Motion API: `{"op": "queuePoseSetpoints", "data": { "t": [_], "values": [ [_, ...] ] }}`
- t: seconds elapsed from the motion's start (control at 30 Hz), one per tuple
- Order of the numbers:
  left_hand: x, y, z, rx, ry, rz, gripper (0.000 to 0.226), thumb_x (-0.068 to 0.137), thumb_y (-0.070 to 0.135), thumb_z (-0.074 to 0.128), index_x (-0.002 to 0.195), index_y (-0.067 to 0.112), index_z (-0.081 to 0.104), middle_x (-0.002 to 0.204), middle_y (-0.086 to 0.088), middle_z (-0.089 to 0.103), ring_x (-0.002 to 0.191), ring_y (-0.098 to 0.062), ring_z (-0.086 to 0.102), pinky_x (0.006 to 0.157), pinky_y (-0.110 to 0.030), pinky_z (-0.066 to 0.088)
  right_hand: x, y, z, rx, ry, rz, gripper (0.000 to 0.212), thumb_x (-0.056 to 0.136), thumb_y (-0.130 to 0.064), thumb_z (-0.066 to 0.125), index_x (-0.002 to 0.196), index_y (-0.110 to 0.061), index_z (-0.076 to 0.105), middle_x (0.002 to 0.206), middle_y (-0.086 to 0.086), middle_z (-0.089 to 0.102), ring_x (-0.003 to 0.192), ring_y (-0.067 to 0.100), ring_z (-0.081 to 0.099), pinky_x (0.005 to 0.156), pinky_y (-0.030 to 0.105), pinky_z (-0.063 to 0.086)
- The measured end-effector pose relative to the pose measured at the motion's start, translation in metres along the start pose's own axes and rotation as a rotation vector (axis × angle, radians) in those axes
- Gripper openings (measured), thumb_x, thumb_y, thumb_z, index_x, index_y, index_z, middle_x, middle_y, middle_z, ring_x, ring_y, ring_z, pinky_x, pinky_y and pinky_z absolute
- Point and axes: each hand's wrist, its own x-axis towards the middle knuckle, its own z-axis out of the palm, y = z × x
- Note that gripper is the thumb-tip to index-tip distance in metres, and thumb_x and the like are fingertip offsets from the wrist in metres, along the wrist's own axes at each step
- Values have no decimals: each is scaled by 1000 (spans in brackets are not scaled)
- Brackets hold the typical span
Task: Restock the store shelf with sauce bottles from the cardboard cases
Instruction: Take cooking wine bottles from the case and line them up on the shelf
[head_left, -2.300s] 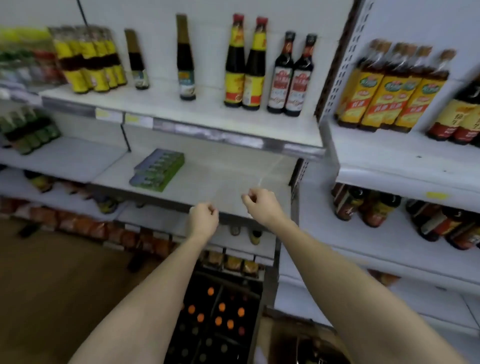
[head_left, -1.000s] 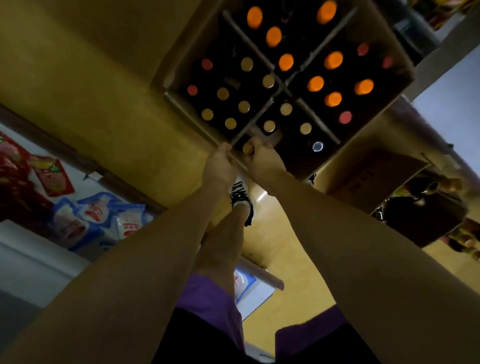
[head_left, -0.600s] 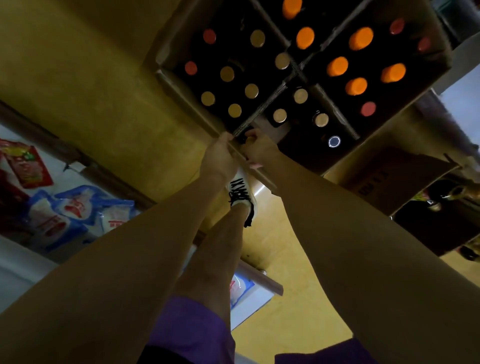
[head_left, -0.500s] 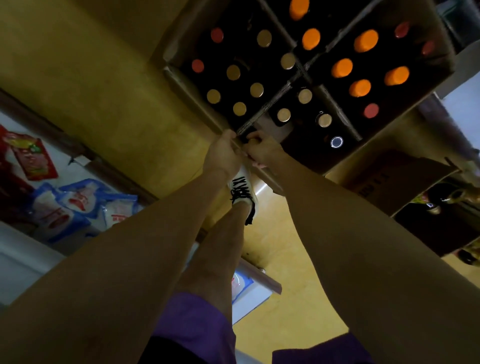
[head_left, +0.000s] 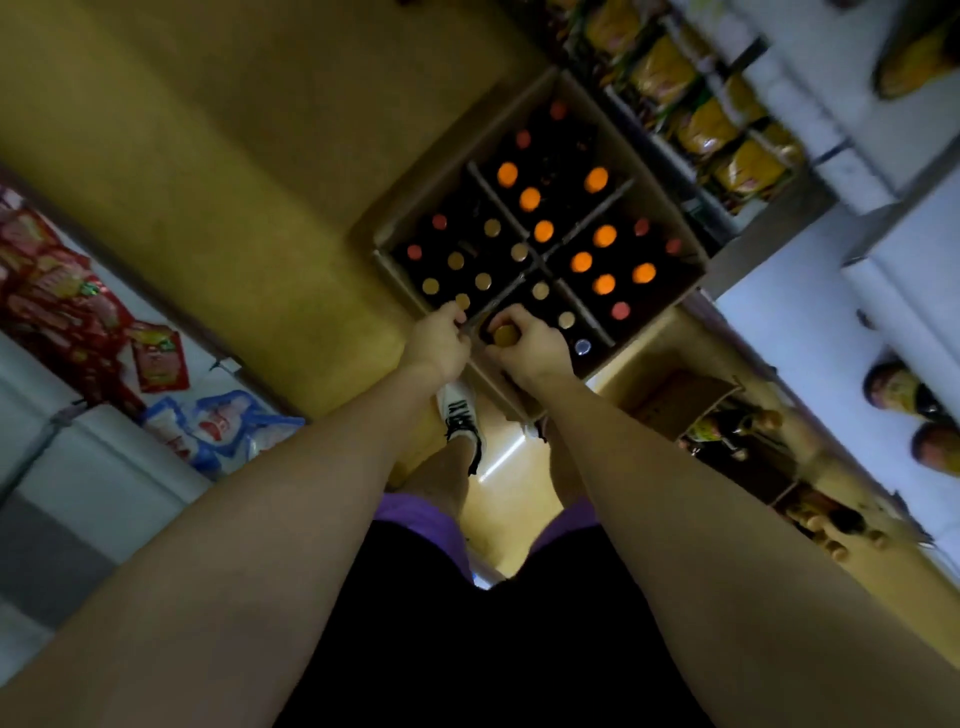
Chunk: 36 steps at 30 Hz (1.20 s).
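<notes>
Nearest the body, a white shoe (head_left: 460, 415) planted on the yellow floor (head_left: 208, 156) just short of the cardboard case (head_left: 644, 332). Just past it, at the near edge of the case, right hand (head_left: 530, 345) with fingers (head_left: 511, 317) curled around the neck of a gold-capped bottle (head_left: 504, 335) in the near compartment, cap showing between thumb and fingers. Beside it, across the cardboard divider (head_left: 496, 301), left hand (head_left: 439, 340) with fingers pinched on the cap of another gold-capped bottle (head_left: 462, 300) at the near corner of the left compartment; how firm that hold is, impossible to tell. Both bottles upright, long axis vertical, pointing straight up toward the camera, so directly under the fingers rather than off to a side. Likely next: a straight pull upward along that axis, keeping clear of the divider between the two hands. Neither hand plainly nearer. Farther into the case, rows of gold caps, then orange caps (head_left: 543, 231), a few red at the far corners. Beyond the case, the store shelf (head_left: 779, 218) with yellow packets along its bottom tier.
</notes>
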Motion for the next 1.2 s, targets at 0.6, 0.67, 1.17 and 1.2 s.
{"op": "queuePoseSetpoints", "data": {
  "t": [0.6, 0.67, 1.17, 1.2],
  "values": [
    [-215, 255, -194, -21, 3, 610, 77, 79, 18, 86, 144, 15, 45, 138, -5, 56, 128, -27, 53, 100, -38, 46, -223, -233, -285, -77, 468, -505, 12, 88, -31, 70, 95, -21, 71, 87, -1, 70, 81, 17, 64, 68, 33, 50],
    [-242, 286, -207, -106, -1, 735, 71, 82, 16, 83, 144, 15, 47, 135, -4, 57, 125, -23, 53, 93, -32, 44, -250, -256, -315, -19, 497, -547, 9, 89, -27, 70, 94, -19, 71, 88, -1, 68, 85, 16, 64, 76, 35, 53],
    [-383, 453, -236, -322, 181, 1111, 54, 73, 27, 90, 114, 13, 57, 102, 1, 71, 92, -15, 69, 75, -33, 58, -422, -269, -477, 579, 609, -700, 29, 94, -10, 66, 121, -6, 59, 64, 4, 48, 56, 17, 40, 53, 30, 35],
    [-389, 463, -237, -327, 200, 1129, 53, 73, 30, 90, 112, 15, 58, 103, 1, 71, 92, -17, 70, 79, -38, 59, -424, -261, -485, 546, 662, -656, 28, 95, -10, 65, 121, -4, 58, 66, 7, 50, 55, 18, 41, 53, 31, 38]
  ]
}}
